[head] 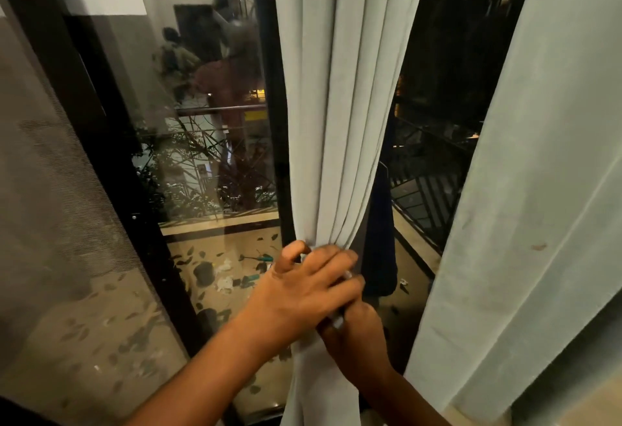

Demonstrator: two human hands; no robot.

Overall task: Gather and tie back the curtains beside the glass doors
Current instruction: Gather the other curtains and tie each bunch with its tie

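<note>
Mid-tie: my left hand (303,287) clamps the gathered curtain (340,122), my right hand (356,341) pinches the tie-back (338,319); next, I reckon, cinch it snug

Open gap (434,143) (between two curtains (336,105))

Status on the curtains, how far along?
Done: middle curtain is bunched into a narrow column. In hand: left hand and right hand both grip it at the gathered waist; no finished tie visible. Left: right curtain hangs loose.
</note>
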